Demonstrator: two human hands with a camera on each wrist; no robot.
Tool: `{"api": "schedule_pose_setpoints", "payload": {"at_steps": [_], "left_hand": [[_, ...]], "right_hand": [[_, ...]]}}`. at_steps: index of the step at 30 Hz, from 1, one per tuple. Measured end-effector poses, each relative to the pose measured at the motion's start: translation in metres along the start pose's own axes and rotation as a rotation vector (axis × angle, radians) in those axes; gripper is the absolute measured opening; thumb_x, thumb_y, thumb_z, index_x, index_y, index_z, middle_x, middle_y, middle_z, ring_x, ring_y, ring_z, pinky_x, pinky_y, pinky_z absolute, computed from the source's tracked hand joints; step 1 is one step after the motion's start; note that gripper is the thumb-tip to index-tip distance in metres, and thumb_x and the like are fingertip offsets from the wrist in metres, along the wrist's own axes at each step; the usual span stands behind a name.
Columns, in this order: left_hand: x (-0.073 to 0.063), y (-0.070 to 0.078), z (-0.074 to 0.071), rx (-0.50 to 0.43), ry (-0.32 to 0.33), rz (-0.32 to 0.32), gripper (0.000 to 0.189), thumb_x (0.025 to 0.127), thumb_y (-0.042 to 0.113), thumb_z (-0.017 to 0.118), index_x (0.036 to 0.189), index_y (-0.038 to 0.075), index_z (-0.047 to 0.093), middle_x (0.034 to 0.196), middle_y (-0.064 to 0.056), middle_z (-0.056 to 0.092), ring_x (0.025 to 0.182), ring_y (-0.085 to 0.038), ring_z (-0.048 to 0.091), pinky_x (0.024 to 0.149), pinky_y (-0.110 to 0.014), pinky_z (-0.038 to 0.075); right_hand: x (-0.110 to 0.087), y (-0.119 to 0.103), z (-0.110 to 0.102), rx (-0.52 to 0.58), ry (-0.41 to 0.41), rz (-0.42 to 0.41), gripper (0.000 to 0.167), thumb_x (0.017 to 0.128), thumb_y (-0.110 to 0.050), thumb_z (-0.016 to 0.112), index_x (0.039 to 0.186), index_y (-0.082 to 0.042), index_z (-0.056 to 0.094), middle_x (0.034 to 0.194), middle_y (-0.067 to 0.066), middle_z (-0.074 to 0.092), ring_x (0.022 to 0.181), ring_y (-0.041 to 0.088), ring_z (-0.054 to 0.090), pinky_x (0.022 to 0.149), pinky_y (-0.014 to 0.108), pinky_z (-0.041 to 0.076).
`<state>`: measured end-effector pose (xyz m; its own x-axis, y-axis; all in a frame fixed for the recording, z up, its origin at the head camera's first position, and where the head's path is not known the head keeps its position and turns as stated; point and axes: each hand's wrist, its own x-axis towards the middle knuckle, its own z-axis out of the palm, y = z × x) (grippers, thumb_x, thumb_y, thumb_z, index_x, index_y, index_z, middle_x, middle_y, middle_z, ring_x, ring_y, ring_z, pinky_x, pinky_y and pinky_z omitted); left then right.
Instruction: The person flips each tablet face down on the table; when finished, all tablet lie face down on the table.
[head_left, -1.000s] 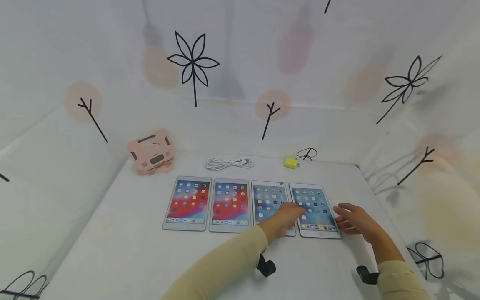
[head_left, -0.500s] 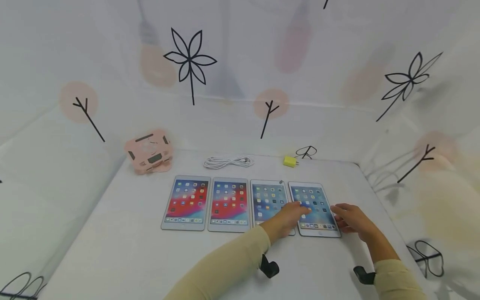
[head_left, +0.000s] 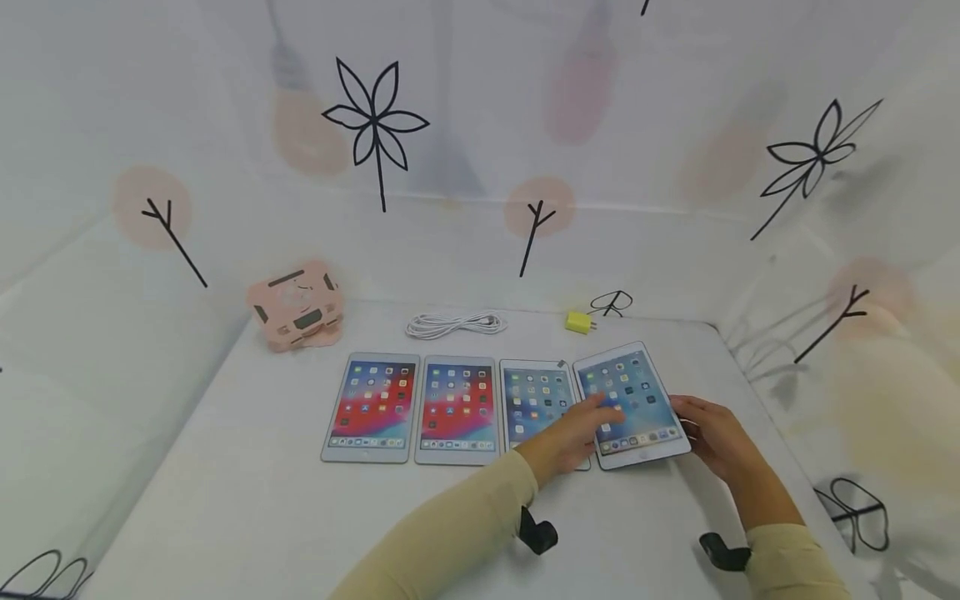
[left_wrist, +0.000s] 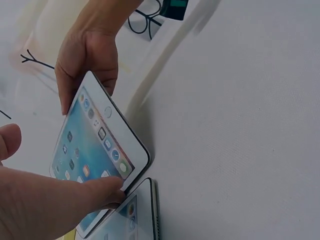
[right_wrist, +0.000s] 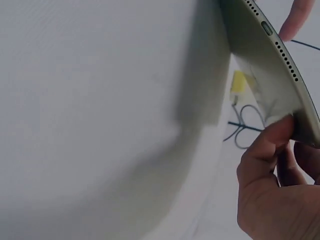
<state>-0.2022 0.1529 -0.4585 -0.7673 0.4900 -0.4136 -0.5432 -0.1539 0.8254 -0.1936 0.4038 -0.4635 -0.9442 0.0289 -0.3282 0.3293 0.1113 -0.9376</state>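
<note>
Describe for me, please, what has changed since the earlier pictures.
The right hand has gripped the rightmost tablet and raised its right side, tilting it down leftward. The left hand stays near its left edge. The other three tablets, white cable and yellow charger stayed put.

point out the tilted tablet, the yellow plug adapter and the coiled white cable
Tilted tablet (head_left: 637,400): head view, on its screen.
Yellow plug adapter (head_left: 578,322): head view, on its yellow body.
Coiled white cable (head_left: 457,326): head view, on the middle of the bundle.
</note>
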Motion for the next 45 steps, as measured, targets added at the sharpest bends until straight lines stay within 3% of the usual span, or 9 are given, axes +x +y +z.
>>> {"api": "schedule_pose_setpoints", "payload": {"at_steps": [5,10,16,22,27,32,37,41,45], "left_hand": [[0.004,0.000,-0.006,-0.001,-0.035,0.010,0.066,0.097,0.030,0.067,0.157,0.018,0.041,0.161,-0.017,0.035,0.148,-0.048,0.030,0.119,-0.060,0.028],[0.007,0.004,-0.011,0.000,-0.071,0.013,0.069,0.097,0.045,0.066,0.158,0.027,0.039,0.162,-0.018,0.032,0.144,-0.050,0.036,0.115,-0.061,0.035],[0.005,0.009,-0.012,0.038,-0.047,0.020,0.077,0.093,0.056,0.067,0.159,0.029,0.036,0.161,-0.019,0.034,0.139,-0.050,0.044,0.108,-0.063,0.043],[0.004,0.016,-0.011,-0.012,-0.054,0.024,0.082,0.093,0.061,0.063,0.160,0.025,0.034,0.158,-0.027,0.034,0.138,-0.054,0.042,0.107,-0.063,0.042],[0.003,0.016,-0.012,-0.098,-0.069,0.049,0.072,0.098,0.055,0.060,0.159,0.024,0.037,0.147,-0.026,0.048,0.129,-0.047,0.054,0.107,-0.062,0.043],[0.004,0.012,-0.016,-0.145,-0.077,0.103,0.068,0.101,0.048,0.060,0.158,0.020,0.037,0.129,-0.018,0.060,0.115,-0.039,0.065,0.103,-0.060,0.048],[0.006,0.009,-0.019,-0.204,-0.091,0.145,0.061,0.104,0.037,0.057,0.159,0.021,0.036,0.131,-0.014,0.060,0.109,-0.035,0.067,0.103,-0.061,0.047],[0.006,0.009,-0.020,-0.262,-0.109,0.173,0.054,0.107,0.030,0.052,0.158,0.020,0.039,0.136,-0.015,0.057,0.118,-0.036,0.060,0.107,-0.063,0.043],[0.005,0.010,-0.019,-0.332,-0.120,0.175,0.052,0.107,0.025,0.051,0.157,0.018,0.041,0.143,-0.019,0.053,0.133,-0.041,0.051,0.112,-0.064,0.037]], "right_hand": [[-0.008,-0.013,0.011,0.090,-0.060,-0.068,0.017,0.105,-0.024,0.059,0.101,-0.032,0.074,0.099,-0.012,0.073,0.090,0.008,0.066,0.075,0.026,0.056],[-0.015,-0.024,0.029,0.076,-0.073,-0.120,0.020,0.106,-0.020,0.056,0.121,-0.016,0.068,0.100,-0.009,0.074,0.089,0.010,0.069,0.074,0.028,0.057],[-0.026,-0.037,0.060,-0.208,0.002,-0.184,0.056,0.105,-0.018,0.055,0.151,0.008,0.037,0.120,0.014,0.070,0.094,0.012,0.068,0.074,0.026,0.057],[-0.037,-0.047,0.089,-0.392,-0.019,-0.266,0.054,0.105,-0.017,0.054,0.149,0.010,0.041,0.147,0.031,0.050,0.131,0.041,0.054,0.092,0.032,0.056],[-0.041,-0.050,0.102,-0.444,-0.027,-0.323,0.053,0.103,-0.018,0.056,0.147,0.010,0.045,0.147,0.030,0.049,0.135,0.044,0.050,0.101,0.050,0.052],[-0.043,-0.047,0.106,-0.421,-0.036,-0.320,0.055,0.103,-0.022,0.059,0.150,0.005,0.045,0.150,0.026,0.049,0.135,0.042,0.051,0.103,0.053,0.050],[-0.041,-0.042,0.107,-0.422,-0.057,-0.335,0.056,0.102,-0.027,0.062,0.149,0.000,0.048,0.146,0.023,0.055,0.135,0.041,0.051,0.103,0.058,0.047],[-0.032,-0.036,0.094,-0.430,-0.059,-0.342,0.051,0.103,-0.029,0.061,0.145,0.000,0.054,0.142,0.023,0.058,0.133,0.037,0.052,0.105,0.057,0.045],[-0.014,-0.026,0.066,-0.453,-0.040,-0.200,0.066,0.102,-0.033,0.062,0.151,0.006,0.042,0.149,0.033,0.047,0.131,0.042,0.054,0.103,0.052,0.050]]}}
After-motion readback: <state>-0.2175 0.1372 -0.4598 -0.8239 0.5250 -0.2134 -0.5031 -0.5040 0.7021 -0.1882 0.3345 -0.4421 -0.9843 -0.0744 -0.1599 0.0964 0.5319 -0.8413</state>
